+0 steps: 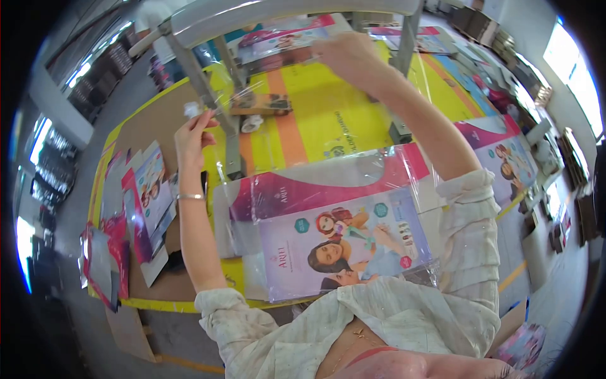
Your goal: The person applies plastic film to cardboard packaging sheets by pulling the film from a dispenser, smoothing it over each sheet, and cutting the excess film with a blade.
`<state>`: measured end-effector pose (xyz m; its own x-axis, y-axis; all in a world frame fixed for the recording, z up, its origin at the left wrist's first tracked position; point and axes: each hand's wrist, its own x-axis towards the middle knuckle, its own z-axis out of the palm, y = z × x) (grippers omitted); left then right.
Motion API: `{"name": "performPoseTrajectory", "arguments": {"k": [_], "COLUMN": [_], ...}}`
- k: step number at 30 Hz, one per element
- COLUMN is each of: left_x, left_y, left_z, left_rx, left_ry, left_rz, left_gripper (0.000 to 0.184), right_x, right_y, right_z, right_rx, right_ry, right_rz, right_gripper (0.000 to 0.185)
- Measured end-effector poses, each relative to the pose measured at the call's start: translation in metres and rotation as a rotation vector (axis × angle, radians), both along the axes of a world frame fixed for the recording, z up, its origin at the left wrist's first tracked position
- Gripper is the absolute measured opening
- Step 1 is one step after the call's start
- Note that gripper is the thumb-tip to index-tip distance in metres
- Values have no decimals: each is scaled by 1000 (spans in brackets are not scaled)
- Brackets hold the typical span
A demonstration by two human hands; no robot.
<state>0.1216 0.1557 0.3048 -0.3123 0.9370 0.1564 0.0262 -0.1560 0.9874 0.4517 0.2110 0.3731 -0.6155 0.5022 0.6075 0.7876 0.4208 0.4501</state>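
Note:
My left hand (194, 140) is raised at the left of the metal frame, its fingers bent and drawn together. Whatever lies between its fingertips is too small or clear to make out. A crumpled whitish scrap (191, 110) shows just beyond them. Farther forward, my right hand (348, 58) is smeared by motion beneath the frame's bar, with its fingers curled. Nearest to me lies a printed Ariel box (344, 243), pink and lilac, inside loose clear plastic film (265, 189). Another printed box (284, 45) lies past the frame, close to my right hand.
The metal frame (290, 19) stands over the yellow-topped table (309, 95). A small brown block (260, 103) and a white crumpled piece (252, 123) sit by its left leg. Printed cartons (148, 183) are piled at left; another box (502, 158) lies at right.

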Motion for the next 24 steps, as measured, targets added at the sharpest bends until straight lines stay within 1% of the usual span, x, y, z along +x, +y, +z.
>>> {"name": "performPoseTrajectory", "arguments": {"k": [1,3,5,8,10,12,13,15,18,21,22,23,24], "left_x": [2,7,5,-1,0,0,-1,-5,-18,-24,-24,-24,-23], "left_y": [-2,-5,-2,2,0,0,1,3,19,36,42,47,54], "left_z": [2,3,1,-4,-3,-5,-6,-10,-32,-69,-87,-104,-125], "left_rx": [-11,-6,-6,-5,-6,-4,-4,-2,-30,-70,-77,-84,-141], "left_ry": [13,24,-1,-9,-7,-4,-1,6,52,117,131,145,178], "left_rz": [15,-8,-1,2,10,9,7,8,5,-5,-9,-13,-14], "left_gripper": [21,21,22,22,22,22,22,21,20,18,18,18,19], "right_x": [33,72,120,173,174,171,166,156,157,147,143,141,140], "right_y": [-2,-28,-26,-25,-41,-43,-42,-32,2,19,25,31,36], "right_z": [-2,8,1,-9,-4,-8,-14,-32,-73,-109,-126,-146,-168], "right_rx": [118,-83,-52,6,-507,-1020,-1021,-1273,-1264,-1269,-1260,-1260,-1294], "right_ry": [-30,171,180,260,844,1360,1365,1482,1499,1478,1472,1475,1424], "right_rz": [-42,-162,-240,-106,-208,102,99,232,272,89,18,21,-78], "right_gripper": [5,8,10,12,18,22,22,23,24,19,17,17,18]}}
